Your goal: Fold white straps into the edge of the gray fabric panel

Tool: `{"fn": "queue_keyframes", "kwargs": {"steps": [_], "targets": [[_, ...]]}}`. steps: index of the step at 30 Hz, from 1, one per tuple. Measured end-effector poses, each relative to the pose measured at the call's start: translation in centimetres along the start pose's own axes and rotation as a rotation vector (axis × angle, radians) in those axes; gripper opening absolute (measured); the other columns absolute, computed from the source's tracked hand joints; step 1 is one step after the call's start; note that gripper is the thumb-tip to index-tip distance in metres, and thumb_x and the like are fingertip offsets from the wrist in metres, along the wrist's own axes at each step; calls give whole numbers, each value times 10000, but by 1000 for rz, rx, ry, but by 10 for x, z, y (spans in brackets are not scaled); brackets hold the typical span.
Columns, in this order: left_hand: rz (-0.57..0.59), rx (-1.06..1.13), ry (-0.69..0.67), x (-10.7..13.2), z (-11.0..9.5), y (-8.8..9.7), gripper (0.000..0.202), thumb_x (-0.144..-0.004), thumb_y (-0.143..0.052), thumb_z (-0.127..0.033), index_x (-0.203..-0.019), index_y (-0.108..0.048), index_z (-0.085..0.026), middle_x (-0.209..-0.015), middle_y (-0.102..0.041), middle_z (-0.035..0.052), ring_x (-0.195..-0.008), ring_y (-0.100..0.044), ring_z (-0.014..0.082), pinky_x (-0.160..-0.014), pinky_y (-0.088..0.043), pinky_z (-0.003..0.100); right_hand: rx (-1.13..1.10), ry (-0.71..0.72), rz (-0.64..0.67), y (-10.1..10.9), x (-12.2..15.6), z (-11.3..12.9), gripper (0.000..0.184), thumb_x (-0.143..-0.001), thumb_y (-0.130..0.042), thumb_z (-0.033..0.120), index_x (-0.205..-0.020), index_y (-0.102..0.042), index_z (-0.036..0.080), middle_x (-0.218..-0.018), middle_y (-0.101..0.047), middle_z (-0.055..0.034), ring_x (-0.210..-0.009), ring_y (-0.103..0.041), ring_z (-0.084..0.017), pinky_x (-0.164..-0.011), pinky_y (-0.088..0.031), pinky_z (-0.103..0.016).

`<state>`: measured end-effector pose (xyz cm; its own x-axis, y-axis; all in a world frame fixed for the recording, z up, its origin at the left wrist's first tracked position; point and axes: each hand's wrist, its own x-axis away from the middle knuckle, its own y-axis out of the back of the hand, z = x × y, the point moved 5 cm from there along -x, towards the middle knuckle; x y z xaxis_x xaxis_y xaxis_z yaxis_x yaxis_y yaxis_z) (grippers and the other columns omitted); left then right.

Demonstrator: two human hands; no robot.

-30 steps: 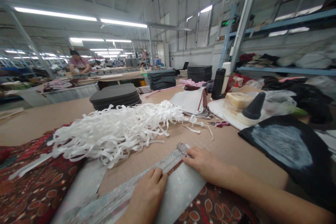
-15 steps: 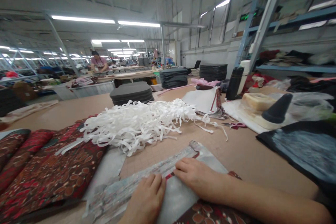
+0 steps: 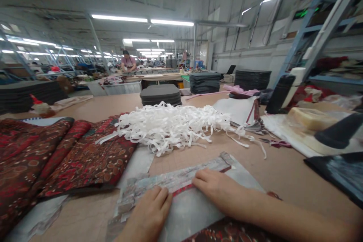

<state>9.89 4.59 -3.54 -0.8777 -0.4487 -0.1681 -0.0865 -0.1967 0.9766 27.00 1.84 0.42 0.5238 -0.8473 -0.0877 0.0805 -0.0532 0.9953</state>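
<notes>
A patterned fabric piece with a pale grey backing [image 3: 184, 211] lies in front of me, backing side up. A narrow red folded edge [image 3: 183, 189] shows between my hands, alongside a long, worn grey strip [image 3: 170, 177]. My left hand [image 3: 153, 206] presses down at the left end of the red edge, fingers curled together on the fabric. Further right, my right hand [image 3: 217, 189] holds the same edge with bent fingers. Its thumb and the undersides of its fingers are hidden. Brown-and-red printed cloth [image 3: 224, 230] shows at the near side.
A heap of white tape strips [image 3: 172, 126] lies beyond my hands. Folded brown-and-red fabric [image 3: 93, 155] is on the left, a glue bottle [image 3: 42, 107] behind it. Small scissors [image 3: 279, 143] lie right. Stacked dark pads [image 3: 160, 94] stand farther back; another person [image 3: 128, 62] works there.
My view has swung left, so the scene sits farther right. My hands are slightly farther apart, and a longer stretch of the red folded edge shows between them.
</notes>
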Motion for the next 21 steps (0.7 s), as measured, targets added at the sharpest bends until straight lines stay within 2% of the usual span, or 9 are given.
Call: {"fn": "queue_keyframes", "kwargs": {"steps": [2, 4, 7, 10, 13, 16, 19, 21], "targets": [[7, -26, -44, 1, -2, -1, 365, -791, -458, -7, -1126, -527, -133, -994, -596, 88, -860, -526, 225, -751, -456, 340, -4, 115, -33, -5, -15, 24, 146, -837, -475, 98, -919, -587, 139, -874, -610, -67, -784, -526, -182, -672, -404, -273], [2, -38, -49, 5, 1, -2, 361, -797, -461, -17, -1135, -515, -131, -1012, -594, 91, -873, -527, 228, -755, -458, 342, 45, 180, -50, -13, -20, 35, 128, -840, -484, 120, -907, -592, 136, -853, -608, -69, -779, -519, -192, -668, -404, -287], [-31, -27, 13, 19, 11, 0, 351, -782, -450, 12, -1081, -538, -148, -990, -597, 75, -861, -533, 220, -752, -459, 330, 100, 160, -18, -20, -9, 24, 140, -824, -482, 92, -868, -605, 142, -829, -610, -71, -753, -524, -198, -641, -411, -295], [-58, -16, 102, 35, 23, 3, 370, -757, -437, 53, -1030, -555, -167, -969, -596, 57, -850, -534, 210, -758, -455, 325, 140, 45, 80, -18, 5, -1, 209, -773, -466, 13, -851, -622, 129, -828, -623, -80, -722, -551, -203, -596, -417, -298], [-101, -20, 117, 44, 29, 10, 316, -778, -446, 29, -996, -565, -166, -944, -595, 57, -826, -531, 208, -747, -452, 328, 221, -15, 145, -15, 2, -6, 241, -732, -458, -36, -783, -637, 118, -755, -632, -84, -649, -557, -197, -568, -407, -301], [-177, -29, 53, 44, 27, 17, 208, -830, -443, -41, -932, -585, -154, -863, -600, 49, -767, -529, 199, -765, -445, 360, 164, 66, 65, -14, -23, 22, 187, -760, -494, 3, -798, -627, 130, -768, -628, -72, -674, -555, -189, -588, -409, -290], [-290, -35, 16, 46, 24, 21, 186, -873, -419, -99, -946, -584, -145, -832, -598, 33, -769, -526, 191, -885, -386, 414, 35, 204, -30, -19, -48, 59, 137, -809, -521, 103, -921, -596, 131, -862, -617, -70, -745, -544, -193, -630, -427, -297], [-314, -38, 29, 50, 23, 19, 182, -874, -424, -106, -968, -577, -136, -834, -595, 28, -785, -524, 186, -948, -334, 424, 12, 271, -46, -24, -57, 73, 122, -826, -512, 145, -912, -596, 122, -843, -612, -86, -744, -533, -204, -624, -429, -312]]}}
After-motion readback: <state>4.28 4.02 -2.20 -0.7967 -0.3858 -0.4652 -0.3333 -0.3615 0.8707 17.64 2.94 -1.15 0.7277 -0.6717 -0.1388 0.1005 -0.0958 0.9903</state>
